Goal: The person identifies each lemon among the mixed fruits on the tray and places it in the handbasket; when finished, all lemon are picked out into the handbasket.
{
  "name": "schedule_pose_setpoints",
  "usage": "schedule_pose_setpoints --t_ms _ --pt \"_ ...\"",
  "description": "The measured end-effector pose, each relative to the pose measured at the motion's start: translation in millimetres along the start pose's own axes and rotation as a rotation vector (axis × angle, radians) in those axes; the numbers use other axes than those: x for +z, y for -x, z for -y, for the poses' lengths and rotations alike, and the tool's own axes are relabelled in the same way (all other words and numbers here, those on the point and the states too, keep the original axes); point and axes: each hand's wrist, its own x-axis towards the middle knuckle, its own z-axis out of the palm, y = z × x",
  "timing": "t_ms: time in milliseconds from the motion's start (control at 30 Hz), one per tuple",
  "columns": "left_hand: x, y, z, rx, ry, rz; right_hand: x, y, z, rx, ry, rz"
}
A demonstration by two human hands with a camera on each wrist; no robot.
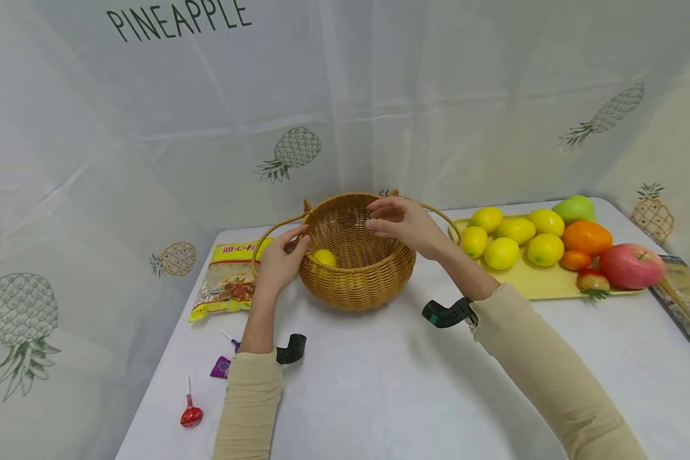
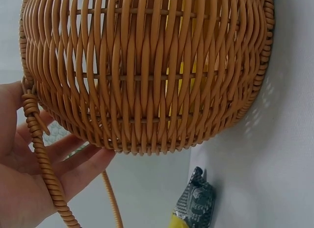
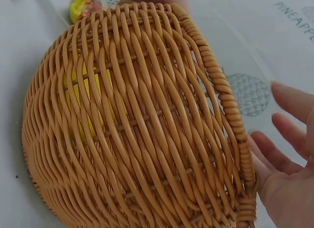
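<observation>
A round wicker basket (image 1: 356, 291) stands on the white table with a yellow lemon (image 1: 324, 257) inside at its left. Its two thin handles hang outward on either side. My left hand (image 1: 278, 259) is at the left rim. In the left wrist view the fingers (image 2: 86, 171) lie loosely extended against the wicker, and the wrapped handle (image 2: 46, 169) passes across the palm. Over the right side of the opening reaches my right hand (image 1: 408, 223), its fingers relaxed and spread with nothing between them. The right wrist view puts that hand (image 3: 287, 179) right beside the braided rim.
At right, a yellow tray (image 1: 529, 284) holds several lemons (image 1: 501, 253), a green fruit, orange fruits, a strawberry and a red apple (image 1: 631, 266). A yellow food packet (image 1: 227, 281) lies left of the basket. Nearer me are a red lollipop (image 1: 191, 416) and a purple-wrapped one (image 1: 221, 367).
</observation>
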Motion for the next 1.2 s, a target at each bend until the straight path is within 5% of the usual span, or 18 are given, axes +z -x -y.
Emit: schedule_pose_setpoints --t_ms 333,567,800,867,1033,1200 --pt "0.6 0.5 0.9 -0.009 0.01 0.007 -39.7 17.4 1.1 -0.018 -0.24 -0.188" --pt "-0.2 -0.6 0.6 0.001 -0.002 0.003 -98.3 53.2 -9.9 0.017 -0.34 -0.309" --pt "-0.9 -1.0 -0.2 0.006 -0.013 0.006 -162.0 93.7 -43.9 0.124 -0.446 -0.45" --pt "-1.2 -0.3 -0.4 0.004 -0.011 0.003 -177.0 102.6 -56.5 0.191 -0.409 -0.487" --pt "-0.6 -0.2 -1.5 -0.004 -0.013 -0.005 -200.1 116.2 -85.7 0.395 -0.034 -0.528" --pt "1.0 -0.4 -0.6 0.004 -0.014 -0.015 -207.3 123.0 -107.5 0.45 0.208 -0.495"
